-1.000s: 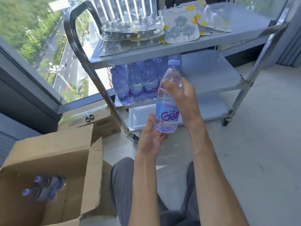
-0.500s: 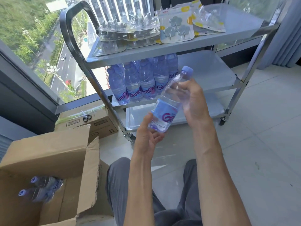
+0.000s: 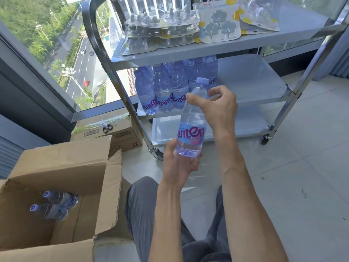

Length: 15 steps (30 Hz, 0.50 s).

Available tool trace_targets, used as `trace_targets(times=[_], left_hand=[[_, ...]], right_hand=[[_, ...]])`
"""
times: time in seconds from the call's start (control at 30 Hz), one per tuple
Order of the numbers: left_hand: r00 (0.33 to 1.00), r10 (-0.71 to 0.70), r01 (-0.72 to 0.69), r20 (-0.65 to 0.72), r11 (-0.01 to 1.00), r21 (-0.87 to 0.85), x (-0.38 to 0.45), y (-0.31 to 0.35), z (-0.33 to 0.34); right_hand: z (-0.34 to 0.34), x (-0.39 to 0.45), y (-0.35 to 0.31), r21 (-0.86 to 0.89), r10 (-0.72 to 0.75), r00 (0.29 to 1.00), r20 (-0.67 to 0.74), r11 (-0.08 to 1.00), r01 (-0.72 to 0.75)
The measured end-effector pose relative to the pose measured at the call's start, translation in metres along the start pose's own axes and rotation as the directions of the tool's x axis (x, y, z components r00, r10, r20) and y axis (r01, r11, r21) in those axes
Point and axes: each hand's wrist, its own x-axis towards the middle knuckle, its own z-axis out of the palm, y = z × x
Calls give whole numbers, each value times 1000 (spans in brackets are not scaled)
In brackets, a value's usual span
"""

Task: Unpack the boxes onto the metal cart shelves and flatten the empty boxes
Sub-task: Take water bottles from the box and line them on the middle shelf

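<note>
I hold 1 water bottle [image 3: 191, 127] near upright at 12 o'clock before the cart [image 3: 251, 82], my right hand [image 3: 220, 108] curled round its neck, left hand [image 3: 179, 165] cupping its base.

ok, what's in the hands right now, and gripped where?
One water bottle, held in both hands. The right hand grips its upper part just below the cap; the left hand cups its base from below.
</note>
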Motion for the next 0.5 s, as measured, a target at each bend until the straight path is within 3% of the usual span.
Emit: trace_targets(times=[0.17, 0.33, 0.43, 0.5], left_hand=[[996, -70, 71, 46, 997, -24, -4, 2, -3], [999, 20, -20, 38, 1000, -5, -9, 1, -4], [982, 187, -187, 2, 979, 76, -4, 2, -4], [961, 277, -277, 16, 952, 134, 2, 3, -3]], right_hand=[[5, -4, 1, -137, -2, 998, -68, 991, -7], [10, -9, 2, -41, 31, 999, 6, 999, -31], [1, -6, 8, 179, 59, 972, 229, 979, -102], [-13, 1, 18, 245, 68, 903, 423, 952, -186]])
